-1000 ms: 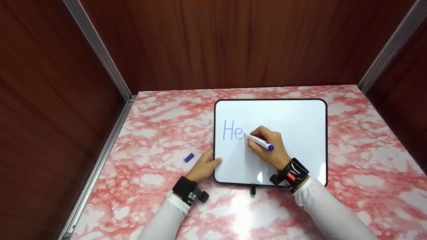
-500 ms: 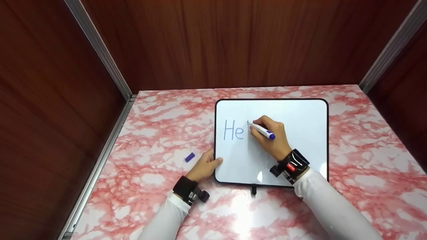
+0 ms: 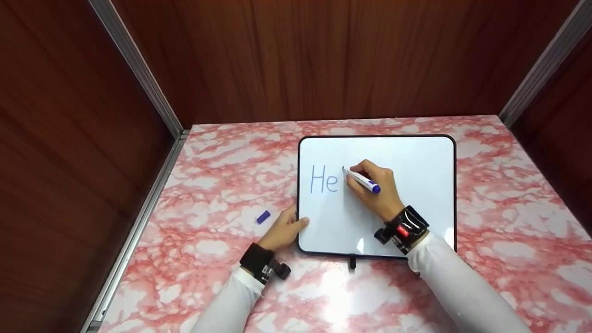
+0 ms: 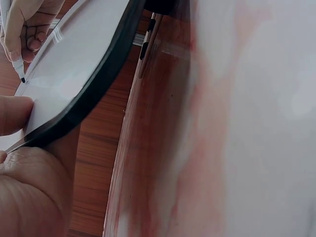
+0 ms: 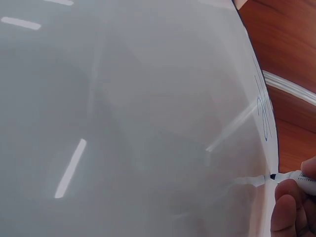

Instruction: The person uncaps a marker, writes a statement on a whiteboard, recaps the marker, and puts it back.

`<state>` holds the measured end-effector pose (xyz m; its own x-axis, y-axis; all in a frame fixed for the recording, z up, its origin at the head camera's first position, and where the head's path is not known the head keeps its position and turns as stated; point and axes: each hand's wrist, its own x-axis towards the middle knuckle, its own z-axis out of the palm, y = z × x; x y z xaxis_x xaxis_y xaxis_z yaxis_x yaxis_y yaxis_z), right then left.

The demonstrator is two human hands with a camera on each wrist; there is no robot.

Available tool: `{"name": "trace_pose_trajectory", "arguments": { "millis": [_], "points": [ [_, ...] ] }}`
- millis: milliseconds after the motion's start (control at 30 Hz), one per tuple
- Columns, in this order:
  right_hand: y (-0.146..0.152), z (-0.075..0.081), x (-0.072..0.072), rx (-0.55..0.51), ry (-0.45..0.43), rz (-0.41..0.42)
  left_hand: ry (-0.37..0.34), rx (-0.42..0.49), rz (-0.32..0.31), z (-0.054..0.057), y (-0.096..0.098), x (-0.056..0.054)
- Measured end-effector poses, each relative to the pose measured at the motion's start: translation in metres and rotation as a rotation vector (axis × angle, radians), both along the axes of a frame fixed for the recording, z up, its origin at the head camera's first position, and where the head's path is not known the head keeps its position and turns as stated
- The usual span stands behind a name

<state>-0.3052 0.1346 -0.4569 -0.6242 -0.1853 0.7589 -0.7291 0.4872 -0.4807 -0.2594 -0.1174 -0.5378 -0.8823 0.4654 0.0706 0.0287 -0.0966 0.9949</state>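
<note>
A black-framed whiteboard (image 3: 370, 231) bears the blue handwritten letters "He" (image 3: 323, 179). My left hand (image 3: 281, 231) grips its lower left edge, thumb on the white face and fingers behind; the left wrist view shows the thumb (image 4: 15, 114) over the frame. Between the thumb and fingers of my right hand (image 3: 377, 189) is a white marker (image 3: 363, 179) with a blue end. Its dark tip is at the board's surface, right of the "e" and near the height of the top of the "H". In the right wrist view the marker (image 5: 302, 182) meets its own reflection.
A blue marker cap (image 3: 263, 217) lies on the red-and-white marbled table (image 3: 222, 185), left of my left hand. A small black stand leg (image 3: 353, 262) sticks out below the board. Brown wood-grain panels (image 3: 305, 60) enclose the back and sides.
My right hand has lifted the marker tip from beside the foot of the "e" to a higher spot, then stayed nearly still. My left hand keeps its grip on the whiteboard.
</note>
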Motion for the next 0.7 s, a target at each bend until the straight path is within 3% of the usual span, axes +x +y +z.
{"name": "trace_pose_trajectory", "arguments": {
  "millis": [333,700],
  "points": [
    [0.0,-0.003,0.005,0.024,0.004,0.004,0.049,-0.045,0.032,0.001,0.001,0.001],
    [-0.002,-0.006,0.012,0.04,-0.02,0.014,0.021,-0.033,0.026,0.001,0.0,0.001]
  ]
}}
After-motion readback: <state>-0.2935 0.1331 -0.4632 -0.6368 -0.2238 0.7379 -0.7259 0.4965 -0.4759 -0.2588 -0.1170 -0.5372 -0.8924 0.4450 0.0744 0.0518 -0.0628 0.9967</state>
